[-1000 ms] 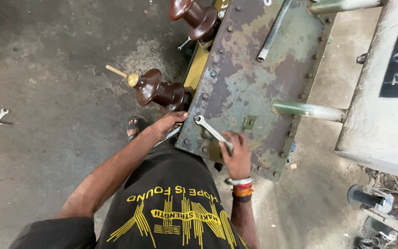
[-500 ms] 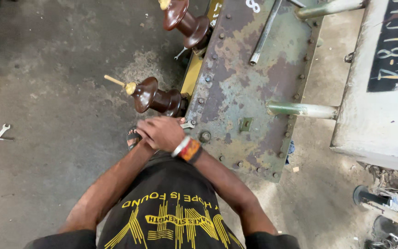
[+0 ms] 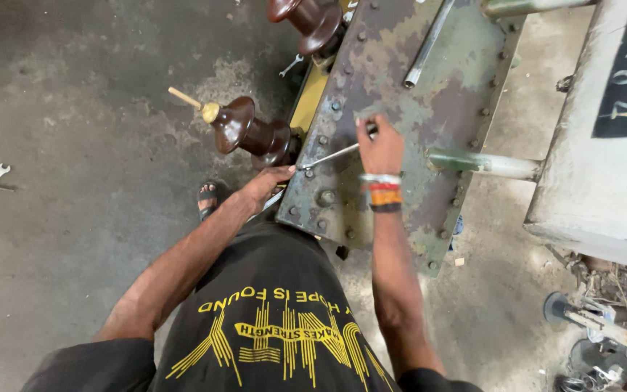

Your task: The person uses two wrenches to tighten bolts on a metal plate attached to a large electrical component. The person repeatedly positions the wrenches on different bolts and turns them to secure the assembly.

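R hand (image 3: 380,147) on wrench (image 3: 330,155)

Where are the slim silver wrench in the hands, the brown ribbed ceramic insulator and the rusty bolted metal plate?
slim silver wrench (image 3: 332,155), head view, mid-shaft.
brown ribbed ceramic insulator (image 3: 244,131), head view, widest rib.
rusty bolted metal plate (image 3: 429,109), head view, bare centre.

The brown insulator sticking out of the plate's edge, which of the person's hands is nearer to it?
Left. The left hand rests just below the brown insulator, at the metal plate edge. The right hand holds a wrench farther out over the plate.
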`<state>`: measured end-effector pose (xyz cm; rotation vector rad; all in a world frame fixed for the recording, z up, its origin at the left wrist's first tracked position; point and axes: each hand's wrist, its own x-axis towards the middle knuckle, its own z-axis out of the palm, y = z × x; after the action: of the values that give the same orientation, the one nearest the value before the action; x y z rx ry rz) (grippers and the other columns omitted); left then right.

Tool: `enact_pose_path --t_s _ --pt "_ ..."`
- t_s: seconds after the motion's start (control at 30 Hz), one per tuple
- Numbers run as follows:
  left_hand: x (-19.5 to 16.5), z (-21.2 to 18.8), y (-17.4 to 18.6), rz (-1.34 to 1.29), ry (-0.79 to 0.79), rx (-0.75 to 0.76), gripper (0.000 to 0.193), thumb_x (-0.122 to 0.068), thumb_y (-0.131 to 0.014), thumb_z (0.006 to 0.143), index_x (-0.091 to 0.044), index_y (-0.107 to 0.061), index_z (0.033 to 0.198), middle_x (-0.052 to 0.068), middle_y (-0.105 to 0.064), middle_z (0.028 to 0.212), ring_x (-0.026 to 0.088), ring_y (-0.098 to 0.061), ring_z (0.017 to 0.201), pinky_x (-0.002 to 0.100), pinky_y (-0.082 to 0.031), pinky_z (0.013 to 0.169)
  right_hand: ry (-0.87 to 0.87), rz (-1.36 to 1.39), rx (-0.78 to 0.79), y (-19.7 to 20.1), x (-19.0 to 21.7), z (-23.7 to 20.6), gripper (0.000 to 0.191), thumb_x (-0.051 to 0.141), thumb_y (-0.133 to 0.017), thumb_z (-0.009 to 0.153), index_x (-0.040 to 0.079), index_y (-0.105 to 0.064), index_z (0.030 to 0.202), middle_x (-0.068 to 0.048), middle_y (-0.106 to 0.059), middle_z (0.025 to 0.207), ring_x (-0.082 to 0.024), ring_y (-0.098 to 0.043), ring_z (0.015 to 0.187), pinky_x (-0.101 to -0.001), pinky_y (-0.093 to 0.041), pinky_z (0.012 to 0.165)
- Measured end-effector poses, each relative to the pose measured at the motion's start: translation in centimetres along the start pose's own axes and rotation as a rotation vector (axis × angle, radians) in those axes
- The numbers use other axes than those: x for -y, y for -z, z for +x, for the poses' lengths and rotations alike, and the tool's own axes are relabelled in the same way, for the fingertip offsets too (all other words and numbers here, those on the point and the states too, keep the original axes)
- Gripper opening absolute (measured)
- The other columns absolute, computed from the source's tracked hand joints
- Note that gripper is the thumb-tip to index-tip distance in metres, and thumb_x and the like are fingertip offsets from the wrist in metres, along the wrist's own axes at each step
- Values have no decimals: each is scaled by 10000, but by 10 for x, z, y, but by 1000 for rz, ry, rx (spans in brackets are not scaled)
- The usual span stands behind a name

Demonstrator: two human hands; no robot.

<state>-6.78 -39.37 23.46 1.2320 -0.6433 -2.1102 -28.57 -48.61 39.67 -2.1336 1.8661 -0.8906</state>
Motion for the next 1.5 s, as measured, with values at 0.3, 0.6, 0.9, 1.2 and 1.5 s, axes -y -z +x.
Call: enact_pose_path --t_s 0.3,0.6,0.9,1.2,1.5 --pt "10 12 14 -4 -17 62 432 -398 -570 1006 -148 -662 1346 -43 -685 1252 131 -546 1170 355 -375 1006 -410 298 538 50 4 -149 236 290 -667 966 59 -712 966 -81 -678 627 -151 -618 478 -312 -469 475" --pt "0 5 8 -28 4 89 406 -397 -585 1006 -140 -682 1306 -31 -691 1222 119 -568 1134 356 -404 989 -747 960 648 11 -4 -219 231 243 -533 1043 27 -606 1084 -72 -673 688 -127 -609 498 -260 -480 449" --pt "-16 -11 6 -47 128 104 450 -434 -562 1005 -152 -634 1349 12 -673 1165 195 -583 1027 423 -466 855 -823 1003 562 -4 16 -226 222 246 -516 1057 32 -565 1090 -101 -682 697 -158 -630 515 -272 -487 447" --pt "-9 5 28 -73 309 213 695 -554 -454 977 -208 -377 1575 8 -362 1654 263 -378 1433 487 -364 1096 -969 1113 408 -38 49 -235 174 232 -514 1053 58 -521 1044 -113 -669 672 -197 -643 491 -292 -471 405" --pt "-15 12 42 -97 356 285 662 -490 -461 987 -207 -370 1578 0 -344 1664 252 -447 1378 459 -416 1078 -988 1026 256 -73 83 -236 201 245 -496 1065 55 -525 1006 -119 -621 593 -205 -586 421 -308 -436 362"
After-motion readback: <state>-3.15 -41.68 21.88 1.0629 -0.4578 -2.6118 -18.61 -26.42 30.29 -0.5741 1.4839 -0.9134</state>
